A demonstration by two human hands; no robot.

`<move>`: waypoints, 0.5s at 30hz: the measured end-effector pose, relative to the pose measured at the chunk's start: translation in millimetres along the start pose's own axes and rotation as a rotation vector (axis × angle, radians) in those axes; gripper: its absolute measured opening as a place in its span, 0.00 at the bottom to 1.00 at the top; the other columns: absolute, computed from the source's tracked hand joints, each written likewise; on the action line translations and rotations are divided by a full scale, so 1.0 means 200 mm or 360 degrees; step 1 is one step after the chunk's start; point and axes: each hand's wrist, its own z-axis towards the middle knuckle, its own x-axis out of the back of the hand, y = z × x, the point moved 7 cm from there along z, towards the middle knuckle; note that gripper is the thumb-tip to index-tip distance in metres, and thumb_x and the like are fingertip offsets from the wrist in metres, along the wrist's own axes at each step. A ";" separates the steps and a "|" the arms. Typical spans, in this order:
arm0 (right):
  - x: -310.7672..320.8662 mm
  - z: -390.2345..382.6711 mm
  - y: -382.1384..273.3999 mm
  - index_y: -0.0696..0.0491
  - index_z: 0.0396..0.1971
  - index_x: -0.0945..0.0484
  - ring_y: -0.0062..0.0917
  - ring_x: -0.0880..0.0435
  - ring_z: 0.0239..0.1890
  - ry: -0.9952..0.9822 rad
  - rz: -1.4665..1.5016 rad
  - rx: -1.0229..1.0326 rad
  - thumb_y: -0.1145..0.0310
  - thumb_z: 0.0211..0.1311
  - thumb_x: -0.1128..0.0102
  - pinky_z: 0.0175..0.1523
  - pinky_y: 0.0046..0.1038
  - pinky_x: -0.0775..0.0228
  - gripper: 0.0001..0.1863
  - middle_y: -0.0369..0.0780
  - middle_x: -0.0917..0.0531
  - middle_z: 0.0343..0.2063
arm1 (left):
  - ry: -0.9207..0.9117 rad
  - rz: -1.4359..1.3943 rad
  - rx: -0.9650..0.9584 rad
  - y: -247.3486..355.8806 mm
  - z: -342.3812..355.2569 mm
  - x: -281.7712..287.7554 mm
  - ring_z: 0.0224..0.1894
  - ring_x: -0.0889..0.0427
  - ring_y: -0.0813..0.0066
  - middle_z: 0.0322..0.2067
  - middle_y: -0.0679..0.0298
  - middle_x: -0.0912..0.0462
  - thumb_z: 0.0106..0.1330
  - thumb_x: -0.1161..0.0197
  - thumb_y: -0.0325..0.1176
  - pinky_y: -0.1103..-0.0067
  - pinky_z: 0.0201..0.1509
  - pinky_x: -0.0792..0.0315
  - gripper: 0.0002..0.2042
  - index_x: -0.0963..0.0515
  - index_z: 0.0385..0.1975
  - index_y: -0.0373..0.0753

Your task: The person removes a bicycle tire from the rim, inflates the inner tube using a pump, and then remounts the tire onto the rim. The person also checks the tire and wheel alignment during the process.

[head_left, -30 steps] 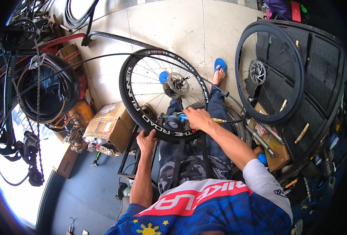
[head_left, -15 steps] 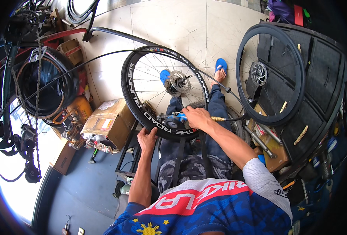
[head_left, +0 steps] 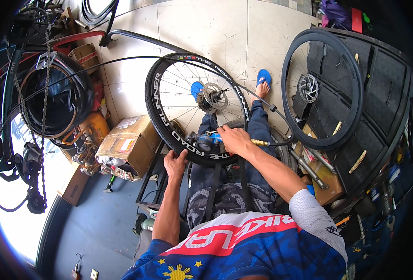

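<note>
A bicycle wheel with a black tire (head_left: 156, 106) and white-lettered rim rests over my legs, its cassette and brake rotor (head_left: 213, 96) facing up. My left hand (head_left: 174, 163) grips the tire at the lower left, thumb on top. My right hand (head_left: 233, 141) is closed on a blue air inflator gun (head_left: 210, 140) with a round gauge, held at the lower part of the rim. A brass fitting (head_left: 259, 142) joins it to a black hose (head_left: 288, 126). Where the inflator's head meets the valve is hard to make out.
A second wheel (head_left: 351, 65) lies on a black padded case (head_left: 379, 112) at right. At left are a hanging bike frame (head_left: 16, 93), stacked tires (head_left: 83, 93) and a cardboard box (head_left: 129, 140). My sandalled foot (head_left: 262, 81) is on the tiled floor (head_left: 201, 23).
The wheel, my left hand and the inflator sit slightly higher in the picture, while the view has shifted a little. Both grips are unchanged.
</note>
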 end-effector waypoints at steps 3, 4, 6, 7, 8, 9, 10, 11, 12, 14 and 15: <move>0.02 0.00 0.00 0.56 0.49 0.25 0.44 0.09 0.38 -0.0031 0.0008 -0.0032 0.70 0.53 0.32 0.41 0.43 0.16 0.22 0.45 0.16 0.43 | -0.0008 0.0041 0.0014 0.00 0.00 0.00 0.27 0.14 0.76 0.28 0.60 0.14 0.65 0.26 0.34 0.78 0.30 0.17 0.13 0.17 0.35 0.27; 0.03 0.00 0.00 0.56 0.49 0.25 0.44 0.09 0.38 -0.0026 0.0001 -0.0014 0.71 0.53 0.32 0.41 0.43 0.16 0.23 0.45 0.16 0.43 | -0.0027 0.0080 0.0035 -0.01 0.01 0.00 0.29 0.14 0.76 0.30 0.61 0.14 0.66 0.26 0.33 0.79 0.31 0.16 0.12 0.17 0.36 0.28; 0.04 0.00 -0.01 0.57 0.49 0.25 0.44 0.09 0.38 -0.0045 -0.0020 -0.0016 0.72 0.52 0.31 0.42 0.43 0.16 0.23 0.46 0.16 0.44 | -0.0045 0.0109 0.0055 -0.01 0.01 0.00 0.30 0.14 0.77 0.31 0.62 0.14 0.67 0.27 0.33 0.79 0.32 0.15 0.12 0.17 0.37 0.29; 0.05 -0.01 -0.01 0.57 0.50 0.25 0.44 0.09 0.39 -0.0052 -0.0018 -0.0009 0.72 0.52 0.31 0.42 0.43 0.15 0.23 0.46 0.16 0.44 | -0.0045 0.0099 0.0056 -0.01 0.01 0.00 0.30 0.14 0.77 0.31 0.61 0.14 0.67 0.27 0.33 0.79 0.33 0.15 0.12 0.17 0.37 0.29; 0.05 -0.01 -0.02 0.57 0.50 0.25 0.44 0.09 0.39 -0.0064 -0.0019 -0.0009 0.73 0.52 0.31 0.42 0.43 0.15 0.23 0.46 0.16 0.44 | -0.0044 0.0104 0.0075 -0.01 0.00 0.00 0.31 0.14 0.76 0.31 0.61 0.14 0.67 0.27 0.33 0.79 0.33 0.15 0.12 0.17 0.38 0.29; 0.05 -0.01 -0.02 0.57 0.50 0.25 0.44 0.09 0.39 -0.0078 -0.0025 -0.0020 0.73 0.52 0.31 0.42 0.43 0.15 0.23 0.46 0.16 0.45 | -0.0043 0.0080 0.0057 0.00 0.00 0.00 0.31 0.14 0.76 0.32 0.61 0.14 0.67 0.27 0.33 0.78 0.33 0.15 0.12 0.17 0.38 0.29; 0.06 -0.01 -0.03 0.57 0.50 0.25 0.44 0.09 0.39 -0.0061 -0.0028 -0.0007 0.73 0.53 0.32 0.42 0.44 0.15 0.23 0.46 0.16 0.45 | -0.0042 0.0073 0.0058 0.00 0.00 0.00 0.31 0.14 0.76 0.32 0.61 0.14 0.67 0.27 0.33 0.78 0.33 0.14 0.12 0.17 0.38 0.29; 0.07 -0.01 -0.03 0.57 0.50 0.25 0.45 0.09 0.39 -0.0046 -0.0037 -0.0005 0.74 0.53 0.32 0.42 0.44 0.15 0.22 0.46 0.16 0.45 | -0.0044 0.0071 0.0072 0.00 0.00 0.00 0.31 0.14 0.76 0.32 0.61 0.14 0.67 0.27 0.33 0.78 0.33 0.14 0.12 0.17 0.38 0.29; 0.07 -0.01 -0.04 0.57 0.50 0.25 0.45 0.09 0.39 -0.0054 -0.0050 -0.0019 0.74 0.54 0.32 0.42 0.44 0.15 0.22 0.46 0.16 0.45 | -0.0043 0.0068 0.0058 0.00 0.00 0.00 0.31 0.13 0.76 0.32 0.61 0.14 0.67 0.27 0.33 0.78 0.33 0.14 0.12 0.17 0.38 0.29; 0.09 -0.01 -0.05 0.57 0.50 0.25 0.45 0.09 0.39 -0.0038 -0.0045 -0.0012 0.74 0.54 0.33 0.42 0.43 0.15 0.22 0.46 0.16 0.45 | -0.0037 0.0096 0.0081 0.00 0.00 0.00 0.32 0.13 0.76 0.32 0.61 0.14 0.67 0.27 0.33 0.78 0.34 0.14 0.12 0.16 0.39 0.29; 0.09 -0.02 -0.04 0.58 0.50 0.25 0.45 0.09 0.39 -0.0055 -0.0045 -0.0026 0.74 0.55 0.33 0.42 0.43 0.15 0.21 0.46 0.16 0.45 | -0.0045 0.0072 0.0063 0.01 0.00 0.00 0.32 0.13 0.76 0.32 0.61 0.14 0.67 0.27 0.33 0.78 0.34 0.14 0.12 0.16 0.39 0.29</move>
